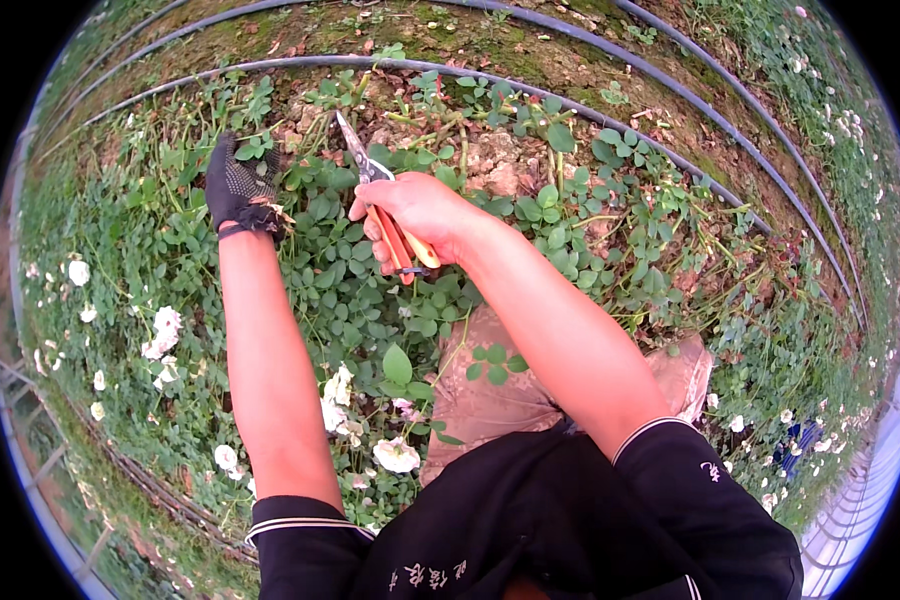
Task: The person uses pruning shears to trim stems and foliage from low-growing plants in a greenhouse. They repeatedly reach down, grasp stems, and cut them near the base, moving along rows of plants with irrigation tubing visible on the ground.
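My right hand (pixel 414 217), bare, grips pruning shears (pixel 397 236) with orange and yellow handles. Their metal blades point up and left, towards rose stems at the edge of the bare soil. My left hand (pixel 241 180) wears a dark dotted glove with a frayed cuff and reaches in among green rose leaves (pixel 330 262). Leaves cover part of its fingers, so whether it holds a stem cannot be told. Cut stem ends (pixel 559 161) stand to the right of the shears.
Dark irrigation hoses (pixel 495 75) curve across the mossy soil (pixel 525 45) beyond the plants. White and pale pink roses (pixel 166 330) bloom at the left and near my body. My knee in camouflage trousers (pixel 487 375) is among the bushes.
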### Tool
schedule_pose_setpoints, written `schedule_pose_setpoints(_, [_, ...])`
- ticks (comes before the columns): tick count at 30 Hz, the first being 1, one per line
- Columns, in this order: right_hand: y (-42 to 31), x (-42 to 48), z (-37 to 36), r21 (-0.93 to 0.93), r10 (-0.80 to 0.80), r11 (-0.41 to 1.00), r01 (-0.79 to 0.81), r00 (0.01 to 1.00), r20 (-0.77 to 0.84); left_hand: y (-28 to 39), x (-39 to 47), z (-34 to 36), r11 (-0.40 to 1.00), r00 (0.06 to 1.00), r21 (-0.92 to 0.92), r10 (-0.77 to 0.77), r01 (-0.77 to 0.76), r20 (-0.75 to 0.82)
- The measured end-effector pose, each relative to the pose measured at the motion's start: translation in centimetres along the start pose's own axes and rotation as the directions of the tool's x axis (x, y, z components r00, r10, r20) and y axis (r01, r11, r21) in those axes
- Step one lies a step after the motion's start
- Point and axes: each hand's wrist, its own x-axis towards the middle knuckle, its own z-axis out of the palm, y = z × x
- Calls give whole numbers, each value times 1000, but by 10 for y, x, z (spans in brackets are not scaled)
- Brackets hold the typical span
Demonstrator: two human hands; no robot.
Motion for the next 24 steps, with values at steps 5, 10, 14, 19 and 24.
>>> schedule_pose_setpoints(5, [-3, 2, -2, 177, 2, 984, -23, 993, 116, 22, 15, 4, 348, 859, 793, 320, -500, 400])
schedule_pose_setpoints(10, [4, 17, -3, 305, -64, 952, 6, 981, 181, 10, -13, 57, -257, 802, 778, 14, -574, 597])
schedule_pose_setpoints(14, [14, 12, -5, 312, -47, 950, -11, 983, 179, -8, -21, 63, -241, 837, 825, 78, -512, 542])
schedule_pose_setpoints(19, [15, 11, -8, 348, -73, 937, -9, 973, 221, -4, -23, 61, -158, 876, 861, -73, -482, 477])
schedule_pose_setpoints(24, [11, 22, -3, 390, -123, 921, 12, 957, 263, 12, 18, 11, 171, 891, 905, -177, -390, 418])
